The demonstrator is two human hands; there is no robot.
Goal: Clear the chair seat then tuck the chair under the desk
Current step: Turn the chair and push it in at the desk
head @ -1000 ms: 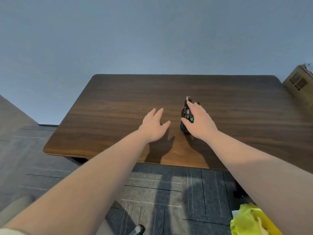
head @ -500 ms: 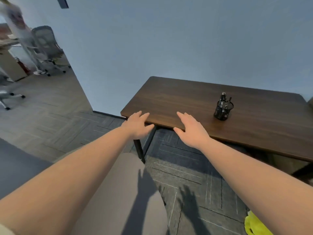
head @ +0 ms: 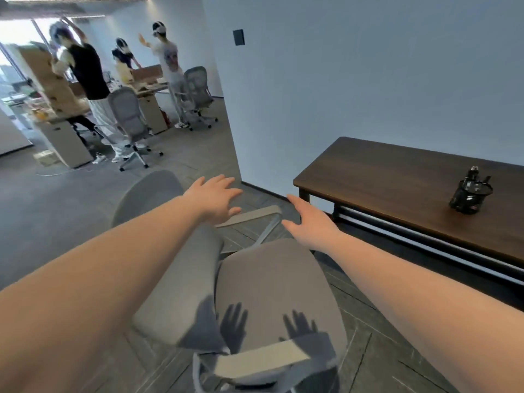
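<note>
Bare chair seat [head: 272, 282]; a pen cup [head: 469, 195] sits on the desk [head: 397, 194]. Both empty hands, left [head: 217, 201] and right [head: 310, 224], reach forward with fingers spread. Tucking remains.

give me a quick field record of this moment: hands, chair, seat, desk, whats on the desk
left hand: open, empty, fingers spread, over the chair back
right hand: open, empty, above the seat's far side
chair: grey office chair, out on the floor, not under the desk
seat: bare, only hand shadows on it
desk: dark wood, to the right against the wall
pen holder: black mesh, upright on the desk
</note>
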